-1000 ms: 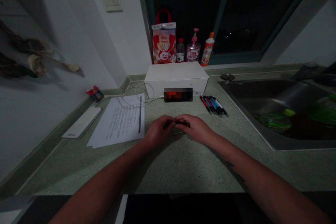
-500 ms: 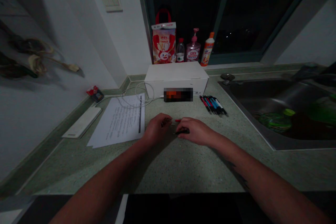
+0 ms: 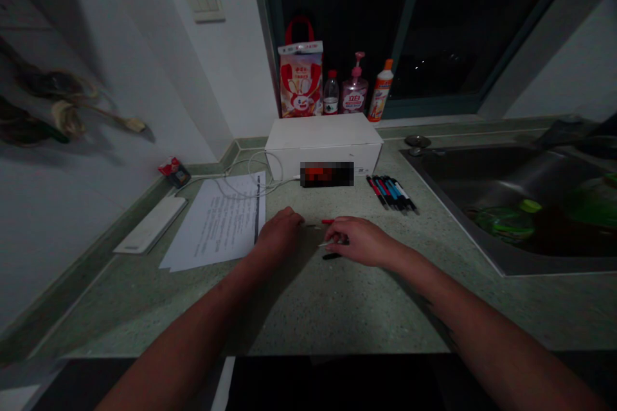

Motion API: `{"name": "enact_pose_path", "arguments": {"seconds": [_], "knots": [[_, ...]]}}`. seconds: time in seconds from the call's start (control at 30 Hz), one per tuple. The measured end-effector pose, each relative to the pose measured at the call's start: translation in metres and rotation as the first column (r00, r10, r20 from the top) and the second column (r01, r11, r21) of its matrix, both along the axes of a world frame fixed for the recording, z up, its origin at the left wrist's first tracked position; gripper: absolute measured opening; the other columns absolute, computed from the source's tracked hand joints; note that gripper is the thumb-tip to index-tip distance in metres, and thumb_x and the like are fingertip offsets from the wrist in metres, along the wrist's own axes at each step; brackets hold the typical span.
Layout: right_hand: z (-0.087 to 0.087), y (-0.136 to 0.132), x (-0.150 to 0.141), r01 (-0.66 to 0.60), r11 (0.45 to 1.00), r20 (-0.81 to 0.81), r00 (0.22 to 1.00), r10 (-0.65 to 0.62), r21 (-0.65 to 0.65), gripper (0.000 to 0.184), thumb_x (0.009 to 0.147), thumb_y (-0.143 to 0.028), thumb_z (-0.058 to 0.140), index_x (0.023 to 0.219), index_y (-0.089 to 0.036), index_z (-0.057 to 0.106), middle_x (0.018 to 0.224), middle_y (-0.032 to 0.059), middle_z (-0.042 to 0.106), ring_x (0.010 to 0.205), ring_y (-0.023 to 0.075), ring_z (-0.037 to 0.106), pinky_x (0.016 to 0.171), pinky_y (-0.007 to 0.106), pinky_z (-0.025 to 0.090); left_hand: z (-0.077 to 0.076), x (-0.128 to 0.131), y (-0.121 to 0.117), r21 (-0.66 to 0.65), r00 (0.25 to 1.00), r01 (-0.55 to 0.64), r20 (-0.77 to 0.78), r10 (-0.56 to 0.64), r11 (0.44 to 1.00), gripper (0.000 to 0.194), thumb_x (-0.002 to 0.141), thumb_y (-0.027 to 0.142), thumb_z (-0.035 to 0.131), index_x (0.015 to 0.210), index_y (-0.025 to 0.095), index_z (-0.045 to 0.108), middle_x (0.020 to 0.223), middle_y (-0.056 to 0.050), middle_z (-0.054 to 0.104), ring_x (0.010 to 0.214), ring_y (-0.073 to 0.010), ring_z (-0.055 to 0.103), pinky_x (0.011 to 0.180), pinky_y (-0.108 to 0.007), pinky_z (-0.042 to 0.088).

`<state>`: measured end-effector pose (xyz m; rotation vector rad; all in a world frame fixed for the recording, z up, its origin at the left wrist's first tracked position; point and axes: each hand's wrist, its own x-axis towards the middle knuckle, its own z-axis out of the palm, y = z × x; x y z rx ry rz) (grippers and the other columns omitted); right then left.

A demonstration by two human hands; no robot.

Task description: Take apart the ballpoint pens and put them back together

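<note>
My left hand (image 3: 282, 231) rests low over the counter with its fingers curled together; what they hold, if anything, is hidden. A small thin piece (image 3: 311, 225) shows just beyond its fingertips. My right hand (image 3: 357, 239) is closed, thumb against fingers, around a thin pale rod (image 3: 323, 244) like a pen part. Behind its fingers a red pen part (image 3: 328, 221) lies on the counter. Just below them is a black pen part (image 3: 331, 256). To the right and farther back, several pens (image 3: 391, 193) lie side by side in a row.
Printed sheets (image 3: 216, 225) and a white power bank (image 3: 152, 226) lie on the left. A white box (image 3: 324, 135) stands at the back, a blurred-out device (image 3: 326, 174) with a cable before it. The steel sink (image 3: 506, 264) borders the counter's right side.
The black pen part has left my right hand's fingers and lies on the counter below them; the pale rod now shows there. My left hand has shifted slightly left, its fingers turned down.
</note>
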<state>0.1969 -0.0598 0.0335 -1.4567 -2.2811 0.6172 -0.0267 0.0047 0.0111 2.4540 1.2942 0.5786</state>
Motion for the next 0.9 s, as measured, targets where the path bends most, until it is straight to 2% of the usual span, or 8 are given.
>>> {"name": "enact_pose_path", "arguments": {"seconds": [0.13,0.23,0.37,0.5,0.6,0.7,0.8,0.9], "knots": [[0.001,0.0,0.002,0.026,1.0,-0.015,1.0,-0.026,0.017,0.003,0.087,-0.024,0.072,0.087,-0.022,0.074,0.085,0.0019,0.069,0.076,0.0157,0.061,0.068,0.028,0.042,0.0,0.001,-0.002,0.018,0.999,-0.035,-0.018,0.035,0.999,0.034,0.086,0.011,0.05,0.108,0.023,0.073,0.098,-0.011,0.068,0.09,-0.0267,0.063,0.076,-0.035,0.048],[0.001,0.0,0.005,0.062,0.998,-0.021,0.998,-0.061,0.029,0.004,0.087,-0.021,0.07,0.084,-0.022,0.073,0.084,0.0017,0.068,0.074,0.0148,0.06,0.066,0.027,0.04,0.001,0.0,-0.003,0.04,0.998,-0.061,-0.024,0.062,0.997,0.035,0.087,0.01,0.049,0.112,0.02,0.071,0.101,-0.011,0.067,0.094,-0.0257,0.063,0.079,-0.033,0.047],[0.002,-0.001,0.006,-0.011,0.999,-0.014,1.0,0.011,-0.053,0.005,0.082,-0.023,0.077,0.086,-0.022,0.074,0.083,0.0011,0.07,0.075,0.0156,0.062,0.067,0.027,0.042,0.003,0.001,-0.004,-0.002,0.997,-0.069,-0.039,0.069,0.998,0.025,0.087,0.015,0.055,0.106,0.019,0.071,0.1,-0.011,0.067,0.09,-0.0261,0.063,0.076,-0.035,0.047],[0.001,-0.002,0.005,-0.093,0.993,0.064,0.993,0.098,-0.075,0.011,0.078,-0.024,0.081,0.086,-0.023,0.074,0.087,0.0013,0.07,0.081,0.0184,0.064,0.071,0.03,0.045,0.004,0.003,-0.002,0.0,0.997,-0.071,-0.037,0.071,0.997,0.014,0.088,0.019,0.057,0.085,0.022,0.07,0.089,-0.009,0.067,0.082,-0.024,0.062,0.071,-0.033,0.046],[0.0,-0.003,0.003,-0.111,0.993,0.08,0.99,0.113,-0.036,0.008,0.079,-0.021,0.077,0.084,-0.024,0.073,0.088,0.0018,0.07,0.086,0.0205,0.065,0.074,0.032,0.046,0.005,0.004,-0.002,-0.012,0.994,-0.093,0.061,0.093,0.996,0.016,0.09,0.022,0.055,0.082,0.023,0.069,0.086,-0.008,0.069,0.078,-0.0228,0.061,0.07,-0.034,0.047],[-0.001,-0.003,0.001,-0.096,0.995,0.079,0.992,0.095,0.005,0.008,0.079,-0.018,0.073,0.083,-0.024,0.07,0.088,0.0021,0.07,0.088,0.0214,0.065,0.075,0.032,0.046,0.005,0.007,-0.004,-0.076,0.981,-0.032,0.189,0.046,0.997,0.014,0.091,0.026,0.055,0.088,0.024,0.069,0.086,-0.007,0.072,0.077,-0.0213,0.062,0.073,-0.034,0.05],[-0.003,-0.002,0.0,-0.012,0.997,0.082,0.997,0.006,0.073,0.008,0.083,-0.02,0.068,0.09,-0.024,0.068,0.09,0.003,0.07,0.085,0.0211,0.064,0.075,0.033,0.045,0.003,0.013,-0.009,-0.196,0.951,0.077,0.308,-0.013,0.978,0.013,0.089,0.028,0.059,0.094,0.023,0.07,0.088,-0.005,0.075,0.076,-0.0191,0.065,0.073,-0.033,0.054],[-0.004,0.001,0.001,0.088,0.983,0.053,0.994,-0.098,0.162,0.01,0.086,-0.021,0.066,0.096,-0.022,0.066,0.093,0.0046,0.07,0.087,0.0211,0.064,0.076,0.033,0.045,0.0,0.018,-0.014,-0.282,0.92,0.145,0.392,-0.024,0.948,0.015,0.088,0.029,0.063,0.096,0.022,0.072,0.091,-0.006,0.077,0.076,-0.0186,0.068,0.075,-0.034,0.056]]}}
